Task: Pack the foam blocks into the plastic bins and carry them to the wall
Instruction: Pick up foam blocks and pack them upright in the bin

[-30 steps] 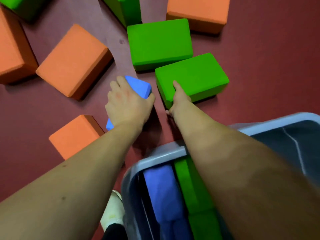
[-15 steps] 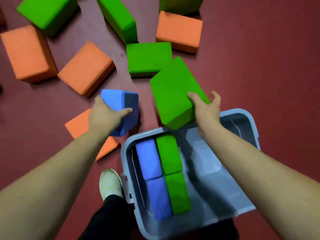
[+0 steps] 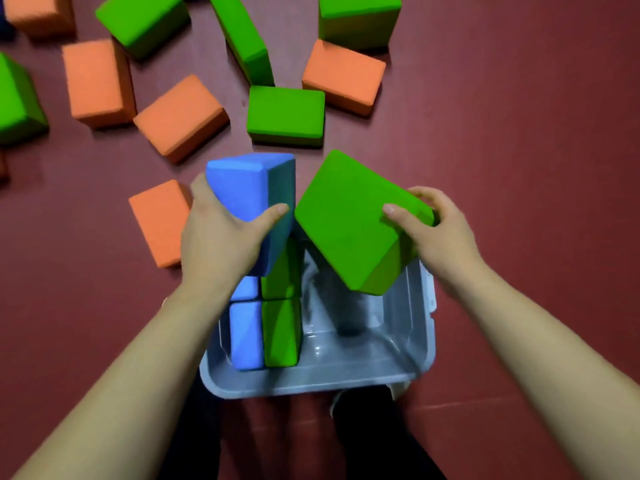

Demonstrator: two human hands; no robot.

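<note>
Four blocks stand in one bin, two more held.

Dark red floor, faint pale streak across it lower right, two legs in black trousers at the bottom edge, slightly apart.

Red floor carries scattered foam blocks and bin.
</note>
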